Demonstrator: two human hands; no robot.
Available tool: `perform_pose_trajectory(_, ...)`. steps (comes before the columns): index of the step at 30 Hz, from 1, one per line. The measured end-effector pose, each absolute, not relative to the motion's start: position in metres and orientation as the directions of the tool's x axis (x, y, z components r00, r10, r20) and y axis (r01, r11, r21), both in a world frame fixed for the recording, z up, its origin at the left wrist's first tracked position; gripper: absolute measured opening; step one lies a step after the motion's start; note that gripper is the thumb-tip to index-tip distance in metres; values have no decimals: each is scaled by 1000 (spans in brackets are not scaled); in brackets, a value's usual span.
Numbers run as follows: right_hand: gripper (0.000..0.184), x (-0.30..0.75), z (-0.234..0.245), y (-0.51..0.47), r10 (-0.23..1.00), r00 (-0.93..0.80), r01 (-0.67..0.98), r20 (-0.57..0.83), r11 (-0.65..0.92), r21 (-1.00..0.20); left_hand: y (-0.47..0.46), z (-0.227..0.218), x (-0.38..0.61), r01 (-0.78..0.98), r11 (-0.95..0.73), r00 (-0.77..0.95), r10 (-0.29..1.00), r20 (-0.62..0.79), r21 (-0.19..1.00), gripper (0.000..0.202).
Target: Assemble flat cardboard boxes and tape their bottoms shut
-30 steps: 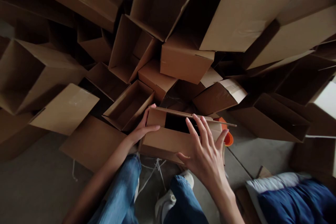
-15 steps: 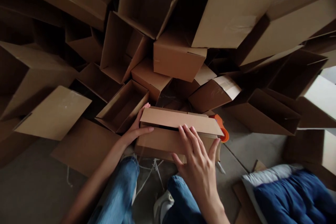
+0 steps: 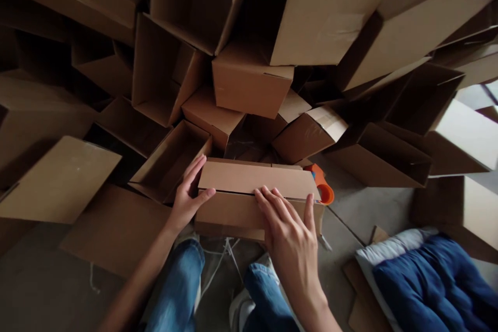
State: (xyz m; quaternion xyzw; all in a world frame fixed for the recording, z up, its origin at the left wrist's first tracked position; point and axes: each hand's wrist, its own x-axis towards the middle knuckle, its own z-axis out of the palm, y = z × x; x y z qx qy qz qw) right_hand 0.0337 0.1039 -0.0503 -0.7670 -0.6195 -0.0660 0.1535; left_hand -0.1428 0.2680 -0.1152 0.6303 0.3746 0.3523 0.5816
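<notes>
A brown cardboard box [image 3: 229, 210] stands in front of my knees, its long top flaps [image 3: 257, 177] folded inward and nearly flat. My left hand [image 3: 190, 192] rests at the box's left end, thumb along the top edge and fingers apart. Across the front flap lies my right hand [image 3: 290, 223], fingers stretched out and palm down, fingertips at the seam between the flaps. Just behind the box's right end an orange tape dispenser [image 3: 323, 187] shows, partly hidden by the box.
Many open cardboard boxes pile up ahead, among them a small open box [image 3: 171, 161] close to my left hand and a closed-looking box [image 3: 251, 85] behind. A blue cushion [image 3: 436, 280] lies on the floor at right. White string [image 3: 223, 259] trails between my feet.
The raised front edge of the top flap has gone down, and the dark gap under it has narrowed. My left hand has loosened from the box's end. The view has shifted slightly.
</notes>
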Motion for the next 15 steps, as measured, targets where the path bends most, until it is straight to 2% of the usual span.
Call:
perform_pose_trajectory(3, 56, 34, -55, 103, 921, 250, 965, 299, -210, -160, 263, -110, -141, 137, -140, 449, 891, 65, 981, 43)
perform_pose_trajectory(6, 55, 33, -58, 102, 910, 271, 959, 312, -226, -174, 259, -105, -140, 190, -188, 422, 902, 92, 964, 30)
perform_pose_trajectory(12, 53, 34, -61, 103, 897, 280, 955, 343, -224, -193, 259, -111, -142, 286, -374, 423, 875, 234, 882, 24)
perform_pose_trajectory(15, 52, 35, -62, 105, 895, 288, 952, 341, -228, -206, 260, -115, -143, 298, -402, 432, 866, 253, 866, 24)
